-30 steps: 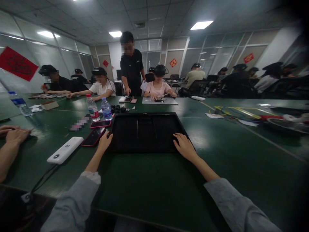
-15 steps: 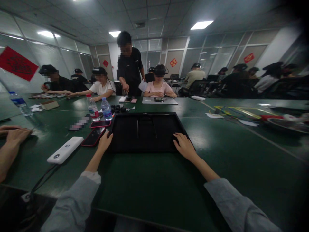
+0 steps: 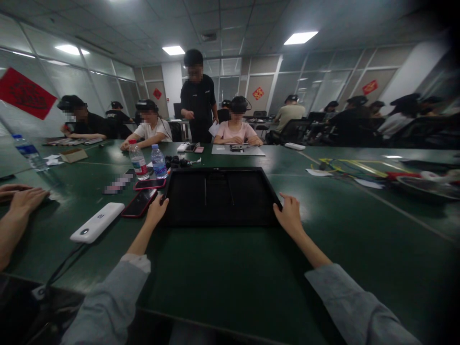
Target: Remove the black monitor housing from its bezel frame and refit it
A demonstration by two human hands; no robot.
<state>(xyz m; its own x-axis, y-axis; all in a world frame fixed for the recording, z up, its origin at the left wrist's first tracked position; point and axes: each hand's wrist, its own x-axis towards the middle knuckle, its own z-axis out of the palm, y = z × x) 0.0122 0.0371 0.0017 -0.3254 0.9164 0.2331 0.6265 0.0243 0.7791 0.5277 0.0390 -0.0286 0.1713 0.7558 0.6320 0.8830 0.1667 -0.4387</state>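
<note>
A black rectangular panel with a raised rim (image 3: 219,223) lies on the green table in front of me, with two thin light lines on its dark inner face. My left hand (image 3: 157,208) is closed around its left edge, thumb toward the inside; some fingertips are hidden. At the opposite edge, my right hand (image 3: 290,213) has its thumb on the rim and its index finger stretched along the outer side. Close to my left hand lie two red-edged phones, one (image 3: 139,203) nearer me and another (image 3: 150,184) behind it.
A white power bank (image 3: 97,223) with a cable lies on the left. Two water bottles (image 3: 138,163) (image 3: 158,163) stand beyond the phones. Another person's hands (image 3: 27,199) rest at far left. Coloured cables (image 3: 345,167) and a round pan-like item (image 3: 427,187) lie at right. People sit across the table.
My right hand has moved outward from the panel's face to its right edge. The left hand stays put. Across the table, the standing person has straightened and shifted right, and a seated person drew their arms in.
</note>
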